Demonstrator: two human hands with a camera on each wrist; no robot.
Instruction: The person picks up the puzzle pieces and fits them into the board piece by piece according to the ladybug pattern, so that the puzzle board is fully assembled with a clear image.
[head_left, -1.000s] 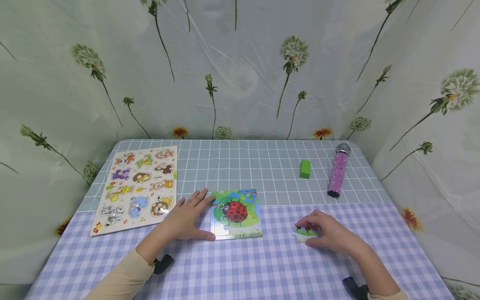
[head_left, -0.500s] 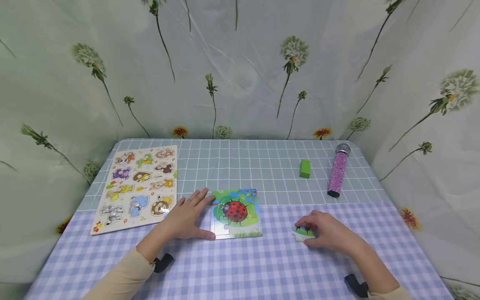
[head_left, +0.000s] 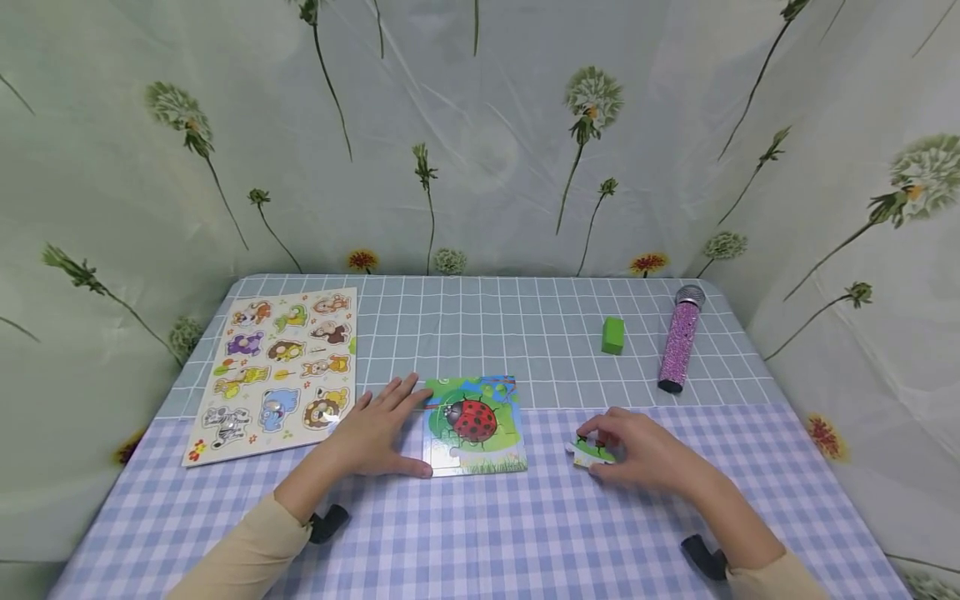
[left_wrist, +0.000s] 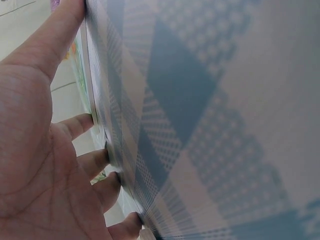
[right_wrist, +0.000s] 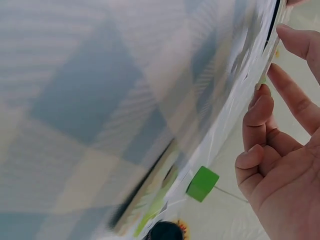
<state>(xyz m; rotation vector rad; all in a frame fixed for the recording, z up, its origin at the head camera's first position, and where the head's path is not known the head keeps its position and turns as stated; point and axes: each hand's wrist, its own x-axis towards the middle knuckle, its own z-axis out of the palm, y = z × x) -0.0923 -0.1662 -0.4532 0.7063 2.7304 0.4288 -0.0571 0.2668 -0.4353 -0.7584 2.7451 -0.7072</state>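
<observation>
The square ladybug jigsaw puzzle lies on the checked cloth in the middle of the head view. My left hand rests at its left side with spread fingers; index finger and thumb touch its left edge near the upper and lower corners. To the right of the puzzle, my right hand pinches a loose puzzle piece, green and white with part of a ladybug, between thumb and fingers. That piece is tilted and apart from the puzzle. In the right wrist view a flat, green-printed piece lies on the cloth; my hand hides it from the head view.
An animal peg puzzle board lies at the left, close to my left hand's fingers. A green block and a pink glitter microphone are at the back right. A dandelion-print curtain stands behind the table's far edge.
My right hand has moved slightly left and away from me with the puzzle piece, which now looks more tilted. The left hand stays on the puzzle's edge.
</observation>
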